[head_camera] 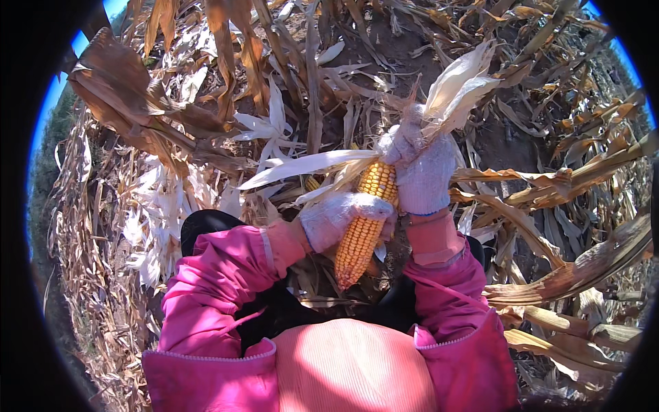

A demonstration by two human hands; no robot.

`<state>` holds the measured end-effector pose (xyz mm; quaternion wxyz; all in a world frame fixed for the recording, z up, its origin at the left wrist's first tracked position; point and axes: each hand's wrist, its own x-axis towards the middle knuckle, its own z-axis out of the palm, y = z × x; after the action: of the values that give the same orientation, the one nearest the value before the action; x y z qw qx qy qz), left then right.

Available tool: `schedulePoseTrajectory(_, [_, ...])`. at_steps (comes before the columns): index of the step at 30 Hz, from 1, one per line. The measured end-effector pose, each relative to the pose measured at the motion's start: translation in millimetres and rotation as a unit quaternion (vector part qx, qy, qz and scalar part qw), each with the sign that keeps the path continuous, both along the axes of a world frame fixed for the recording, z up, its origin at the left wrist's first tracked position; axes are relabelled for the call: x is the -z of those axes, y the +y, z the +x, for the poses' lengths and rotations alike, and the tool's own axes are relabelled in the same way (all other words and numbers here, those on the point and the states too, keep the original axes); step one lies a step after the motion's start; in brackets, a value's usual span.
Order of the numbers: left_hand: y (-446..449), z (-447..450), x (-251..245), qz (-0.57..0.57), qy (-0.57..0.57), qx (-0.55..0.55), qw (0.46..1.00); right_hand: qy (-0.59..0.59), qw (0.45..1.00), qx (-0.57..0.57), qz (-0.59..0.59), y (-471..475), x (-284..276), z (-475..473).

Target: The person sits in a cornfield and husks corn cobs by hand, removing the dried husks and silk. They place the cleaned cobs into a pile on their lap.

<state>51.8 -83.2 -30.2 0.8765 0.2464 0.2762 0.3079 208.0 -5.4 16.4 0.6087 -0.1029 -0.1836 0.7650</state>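
Observation:
My left hand (347,216), in a white knit glove, is wrapped around the middle of a yellow ear of corn (359,244). The cob is tilted, its bare tip pointing down towards my body. At its upper end my gloved right hand (422,159) grips pale dry husk (461,92), which sticks up beyond my fingers. Other peeled husk leaves (314,166) still hang at the ear's base and spread out to the left. Part of another yellow ear (311,183) shows behind them.
Dry corn stalks (582,177) lean in from the right, and a broad brown leaf (110,82) hangs at the upper left. Loose white husks (154,221) lie on the left. Brown soil (507,149) shows between the fallen leaves.

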Motion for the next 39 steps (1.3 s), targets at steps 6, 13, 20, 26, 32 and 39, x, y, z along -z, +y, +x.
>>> schedulePoseTrajectory(6, [5.4, 11.6, -23.5, -0.005, -0.096, -0.023, 0.995, 0.224, 0.974, -0.014, -0.03, 14.8, -10.8, 15.7])
schedulePoseTrajectory(13, [24.5, 7.5, -19.4, 0.152, 0.079, -0.082, 0.982, 0.133, 0.985, -0.106, 0.039, 5.3, -9.7, 12.0])
schedulePoseTrajectory(20, [34.6, 4.0, -13.6, 0.234, 0.129, -0.133, 0.955, -0.544, 0.773, 0.231, 0.228, 7.4, 50.2, 10.9])
schedulePoseTrajectory(26, [34.7, -6.8, -0.1, 0.156, 0.013, -0.086, 0.984, 0.113, 0.99, -0.087, 0.012, -6.1, 0.2, -1.7])
schedulePoseTrajectory(32, [4.3, -11.6, -17.1, 0.182, -0.076, 0.016, 0.98, 0.255, 0.963, 0.053, 0.067, 52.3, 7.3, 96.4])
schedulePoseTrajectory(39, [13.7, -15.4, 39.7, 0.458, 0.167, -0.005, 0.873, -0.334, 0.851, 0.281, -0.292, 114.7, 214.5, 202.5])
